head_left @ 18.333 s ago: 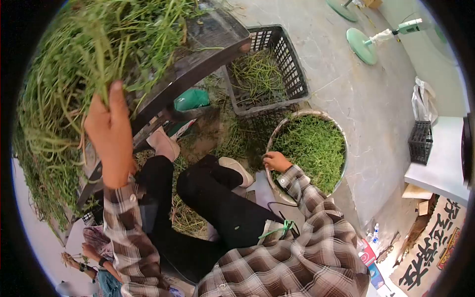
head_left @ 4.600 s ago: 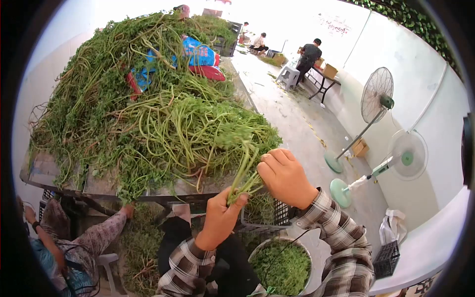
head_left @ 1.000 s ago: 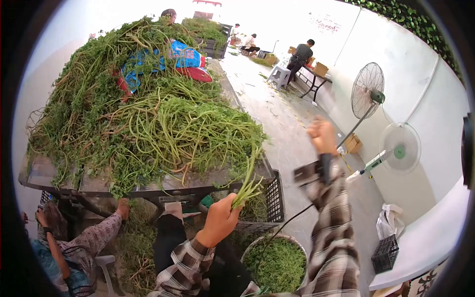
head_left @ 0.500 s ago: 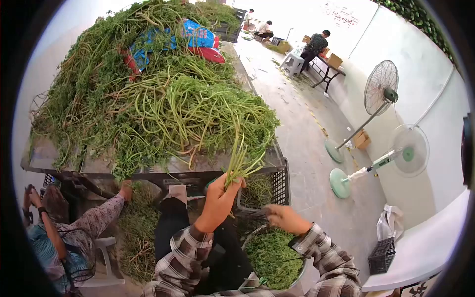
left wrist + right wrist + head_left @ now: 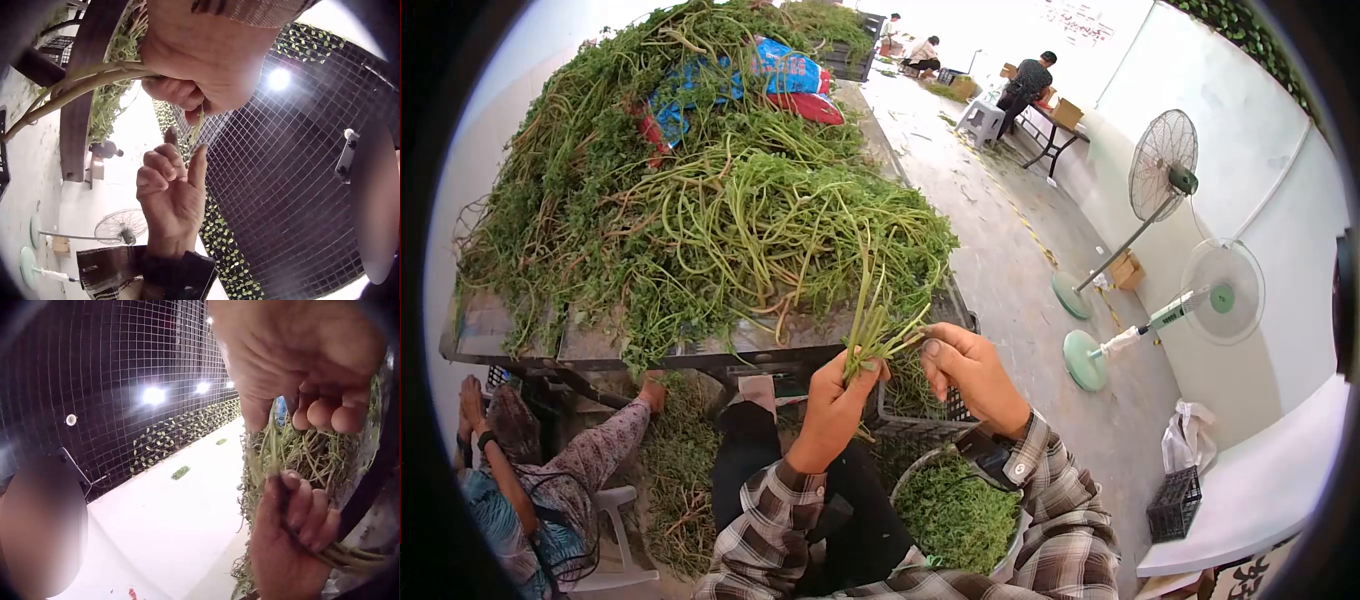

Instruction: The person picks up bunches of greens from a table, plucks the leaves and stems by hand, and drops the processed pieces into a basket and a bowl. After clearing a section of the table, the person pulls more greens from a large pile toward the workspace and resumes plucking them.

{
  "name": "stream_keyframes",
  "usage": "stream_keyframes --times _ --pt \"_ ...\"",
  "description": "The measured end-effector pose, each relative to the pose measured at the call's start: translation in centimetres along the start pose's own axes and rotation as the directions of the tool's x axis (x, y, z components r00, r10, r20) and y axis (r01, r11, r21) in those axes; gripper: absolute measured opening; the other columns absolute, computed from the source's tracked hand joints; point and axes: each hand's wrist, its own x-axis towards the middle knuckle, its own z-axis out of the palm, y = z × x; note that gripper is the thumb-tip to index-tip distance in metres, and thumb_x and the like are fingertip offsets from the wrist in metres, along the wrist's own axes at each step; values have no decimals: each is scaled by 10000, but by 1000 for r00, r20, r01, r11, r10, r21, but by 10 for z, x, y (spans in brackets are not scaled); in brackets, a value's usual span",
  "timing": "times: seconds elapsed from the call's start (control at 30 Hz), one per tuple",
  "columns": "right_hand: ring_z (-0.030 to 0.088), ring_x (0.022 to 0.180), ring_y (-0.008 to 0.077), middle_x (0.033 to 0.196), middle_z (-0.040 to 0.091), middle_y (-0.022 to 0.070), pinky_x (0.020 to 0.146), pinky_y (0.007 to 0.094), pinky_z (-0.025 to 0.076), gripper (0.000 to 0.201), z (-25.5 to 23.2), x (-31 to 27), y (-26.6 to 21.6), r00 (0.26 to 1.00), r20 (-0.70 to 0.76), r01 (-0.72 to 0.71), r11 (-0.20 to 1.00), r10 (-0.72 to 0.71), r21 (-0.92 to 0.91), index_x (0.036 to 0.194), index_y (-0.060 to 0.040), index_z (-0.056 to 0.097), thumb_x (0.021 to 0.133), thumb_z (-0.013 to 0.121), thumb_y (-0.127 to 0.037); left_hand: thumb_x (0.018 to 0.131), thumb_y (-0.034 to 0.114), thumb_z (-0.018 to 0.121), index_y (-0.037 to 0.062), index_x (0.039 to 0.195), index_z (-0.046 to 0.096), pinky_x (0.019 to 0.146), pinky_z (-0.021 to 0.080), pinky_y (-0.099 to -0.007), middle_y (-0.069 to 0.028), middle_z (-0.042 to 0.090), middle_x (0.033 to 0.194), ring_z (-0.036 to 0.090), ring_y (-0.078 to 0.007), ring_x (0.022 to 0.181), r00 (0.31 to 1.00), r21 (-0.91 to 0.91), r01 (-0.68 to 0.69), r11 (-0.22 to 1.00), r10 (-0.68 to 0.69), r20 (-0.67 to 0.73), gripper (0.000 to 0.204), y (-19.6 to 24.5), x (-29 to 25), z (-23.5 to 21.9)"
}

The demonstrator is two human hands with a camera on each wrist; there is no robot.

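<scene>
My left hand (image 5: pixel 833 412) grips a small bunch of green stems (image 5: pixel 868 322) in front of the table's near edge; the stems fan out above the fist. My right hand (image 5: pixel 978 378) is just right of them, fingertips close to the side stems. The left wrist view shows my right hand (image 5: pixel 172 200) with thumb and index finger apart around a thin stem tip, other fingers bent. In the right wrist view a stem (image 5: pixel 273 440) rises from my left hand (image 5: pixel 290 544) between the right thumb and fingers. Contact is unclear.
A large heap of greens (image 5: pixel 700 200) with a blue and red bag (image 5: pixel 795 72) covers the table (image 5: pixel 640 345). Below stand a black crate (image 5: pixel 930 425) and a round tub of leafy greens (image 5: pixel 955 510). Fans (image 5: pixel 1165 165) stand at right; a seated person (image 5: pixel 520 500) is at left.
My right hand swung in from the far right, passed above the tub, and came up beside the stems. My left hand kept its grip on the bunch.
</scene>
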Motion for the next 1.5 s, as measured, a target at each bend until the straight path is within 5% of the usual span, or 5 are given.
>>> stream_keyframes --times 0.4,0.6,0.97,1.23,1.5 --pt "273 412 24 536 387 -48 367 203 212 175 -34 18 -24 930 -294 309 903 -221 300 826 -16 549 897 486 -162 904 123 466 -24 1006 574 405 222 -207 57 390 571 285 -26 435 998 -150 53 987 -47 44 209 4 0 -5" --pt "475 603 50 791 518 1 518 183 396 282 3 -9 5 999 22 42 959 -37 -282 1098 3 541 888 496 -180 872 98 416 -25 1209 476 438 267 -200 29 403 617 321 -43 482 996 -371 85 925 -74 45 363 -3 4 -7" --pt "521 737 93 946 496 34 619 218 433 263 39 16 31 967 69 254 956 -246 -147 1085 29 536 883 527 -140 888 69 411 102 1378 286 500 291 -184 26 443 747 331 -39 560 992 -159 106 981 -93 88 507 5 3 -3" --pt "516 660 94 755 560 26 553 229 431 195 59 22 21 978 -149 187 940 -149 284 965 26 595 877 534 -138 930 182 450 46 1324 348 565 414 -210 1 525 802 491 -66 655 1000 -199 19 980 -18 8 429 1 7 -13" --pt "457 561 63 663 533 5 504 194 355 215 52 25 26 947 -273 218 962 -167 168 944 4 614 867 571 -193 908 193 504 13 1022 485 495 433 -210 -67 594 832 538 -80 606 989 -200 135 970 -144 -32 213 5 3 -17"
